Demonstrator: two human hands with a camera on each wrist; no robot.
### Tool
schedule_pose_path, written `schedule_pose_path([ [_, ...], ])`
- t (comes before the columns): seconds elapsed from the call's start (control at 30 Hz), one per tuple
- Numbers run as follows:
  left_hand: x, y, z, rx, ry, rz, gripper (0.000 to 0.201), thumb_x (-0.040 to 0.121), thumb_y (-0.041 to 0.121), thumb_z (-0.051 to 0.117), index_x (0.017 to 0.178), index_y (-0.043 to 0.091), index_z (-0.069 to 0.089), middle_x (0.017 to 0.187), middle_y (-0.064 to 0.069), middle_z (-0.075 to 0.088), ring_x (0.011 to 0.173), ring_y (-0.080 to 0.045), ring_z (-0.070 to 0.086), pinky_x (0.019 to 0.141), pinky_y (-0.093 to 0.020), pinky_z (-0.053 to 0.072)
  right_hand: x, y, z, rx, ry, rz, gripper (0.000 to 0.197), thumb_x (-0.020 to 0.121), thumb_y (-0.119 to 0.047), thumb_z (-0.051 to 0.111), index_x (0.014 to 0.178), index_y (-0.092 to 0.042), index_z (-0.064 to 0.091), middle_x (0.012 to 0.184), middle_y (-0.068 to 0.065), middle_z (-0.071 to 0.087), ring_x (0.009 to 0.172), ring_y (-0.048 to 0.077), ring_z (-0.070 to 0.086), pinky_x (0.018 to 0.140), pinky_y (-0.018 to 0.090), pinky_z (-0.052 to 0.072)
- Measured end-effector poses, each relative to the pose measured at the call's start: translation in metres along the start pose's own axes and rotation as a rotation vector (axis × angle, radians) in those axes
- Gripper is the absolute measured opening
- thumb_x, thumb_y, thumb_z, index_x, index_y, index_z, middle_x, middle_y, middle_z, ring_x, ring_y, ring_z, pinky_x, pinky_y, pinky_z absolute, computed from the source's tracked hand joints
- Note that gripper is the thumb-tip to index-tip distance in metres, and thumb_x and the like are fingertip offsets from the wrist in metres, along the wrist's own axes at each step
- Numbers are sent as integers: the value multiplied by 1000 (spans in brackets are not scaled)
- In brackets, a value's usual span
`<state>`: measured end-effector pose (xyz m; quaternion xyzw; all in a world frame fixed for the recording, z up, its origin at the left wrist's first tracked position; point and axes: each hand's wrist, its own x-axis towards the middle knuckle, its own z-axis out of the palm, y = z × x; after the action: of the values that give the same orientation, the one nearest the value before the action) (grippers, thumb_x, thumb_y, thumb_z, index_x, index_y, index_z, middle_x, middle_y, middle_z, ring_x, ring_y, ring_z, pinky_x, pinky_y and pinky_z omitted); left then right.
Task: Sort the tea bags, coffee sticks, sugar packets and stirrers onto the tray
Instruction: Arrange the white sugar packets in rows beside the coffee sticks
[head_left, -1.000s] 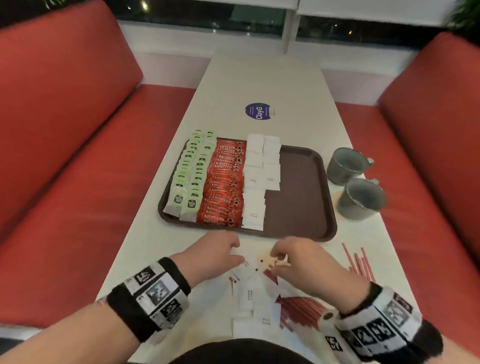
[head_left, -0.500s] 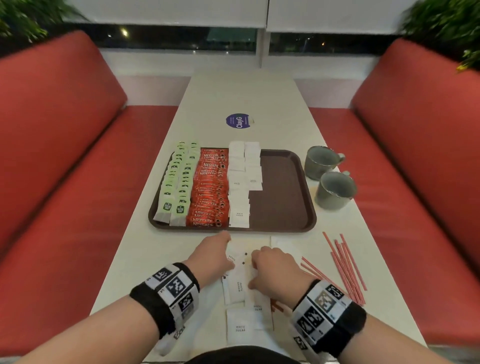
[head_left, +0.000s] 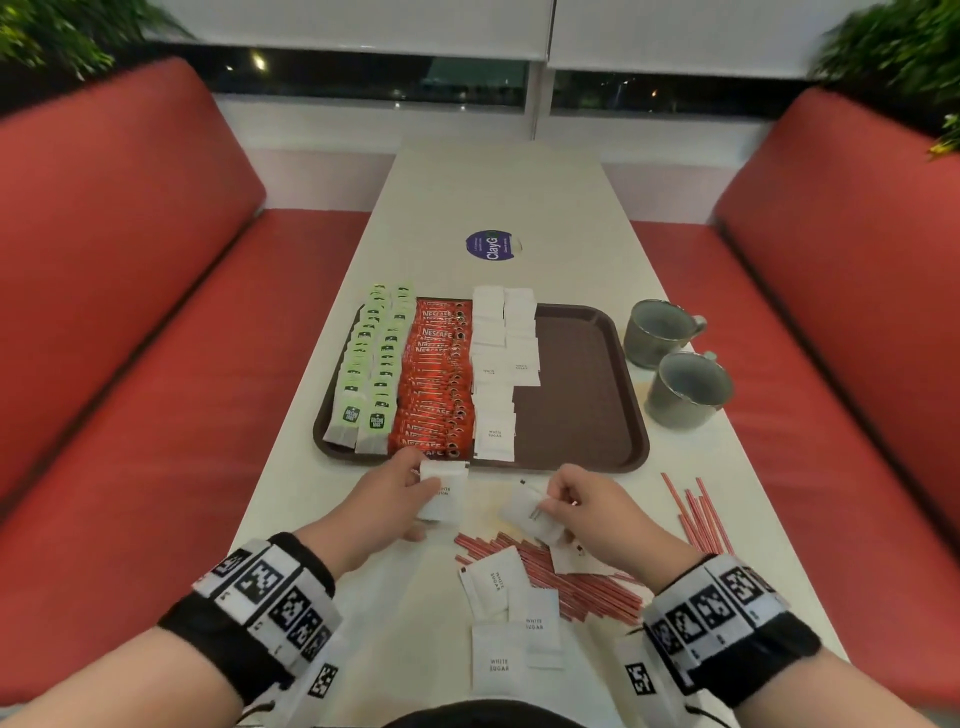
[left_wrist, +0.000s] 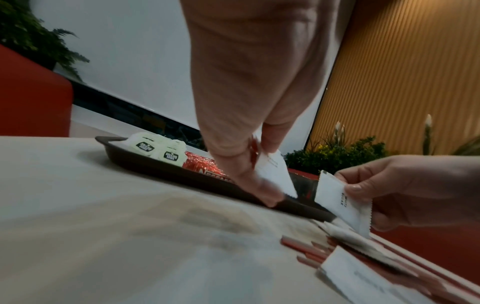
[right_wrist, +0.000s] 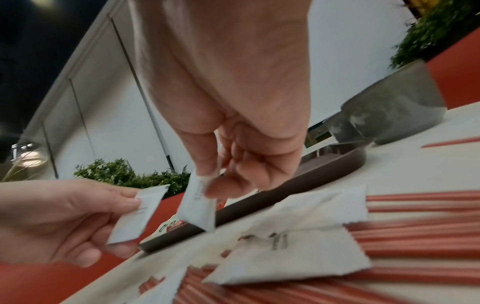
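Note:
The brown tray (head_left: 582, 395) carries rows of green tea bags (head_left: 371, 364), red coffee sticks (head_left: 434, 379) and white sugar packets (head_left: 496, 364); its right side is bare. My left hand (head_left: 395, 499) pinches a white sugar packet (head_left: 441, 491) (left_wrist: 272, 174) just off the tray's near edge. To its right, my right hand (head_left: 587, 512) pinches a second sugar packet (head_left: 530, 512) (right_wrist: 198, 203) above the table. Loose sugar packets (head_left: 493, 582) lie on a heap of red stirrers (head_left: 582, 587) near me.
Two grey mugs (head_left: 675, 364) stand on the table right of the tray. More red stirrers (head_left: 696, 512) lie by the table's right edge. A round blue sticker (head_left: 493, 245) sits beyond the tray. Red bench seats flank the table.
Both hands have lifted off the packet pile, each with a sugar packet, and moved toward the tray. The head view has tilted up and back.

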<state>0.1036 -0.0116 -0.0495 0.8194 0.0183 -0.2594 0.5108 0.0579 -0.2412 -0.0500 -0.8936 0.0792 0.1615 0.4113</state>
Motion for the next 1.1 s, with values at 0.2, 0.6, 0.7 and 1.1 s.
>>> schedule_pose_path([
  [0.2, -12, 13, -6, -298, -2, 10, 28, 97, 6, 49, 120, 19, 46, 104, -12, 68, 67, -24, 70, 54, -29, 54, -7, 2, -12, 516, -19, 44, 12, 94, -8, 56, 84, -8, 50, 73, 10, 70, 68, 25, 69, 52, 27, 47],
  [0.6, 0, 19, -6, -412, -26, 54, 28, 94, 1, 51, 116, 19, 51, 95, -17, 69, 64, -25, 65, 56, -31, 50, 41, -3, -48, 446, 337, 23, 25, 75, 5, 71, 87, -16, 66, 86, 8, 71, 82, 21, 67, 75, 35, 56],
  [0.7, 6, 18, -10, -453, 10, 57, 28, 94, -1, 50, 114, 19, 53, 85, -13, 71, 60, -24, 64, 53, -31, 50, 77, -13, -68, 344, 400, -12, 21, 77, 1, 72, 84, -18, 66, 84, -2, 67, 78, 14, 63, 68, 23, 50],
  [1.1, 33, 12, -21, -507, 64, -21, 31, 92, -5, 52, 111, 19, 52, 79, -13, 73, 56, -29, 63, 48, -30, 47, 199, -33, -63, 40, 144, 100, 25, 78, 7, 66, 66, -16, 62, 81, 2, 63, 88, 24, 64, 87, 37, 55],
])
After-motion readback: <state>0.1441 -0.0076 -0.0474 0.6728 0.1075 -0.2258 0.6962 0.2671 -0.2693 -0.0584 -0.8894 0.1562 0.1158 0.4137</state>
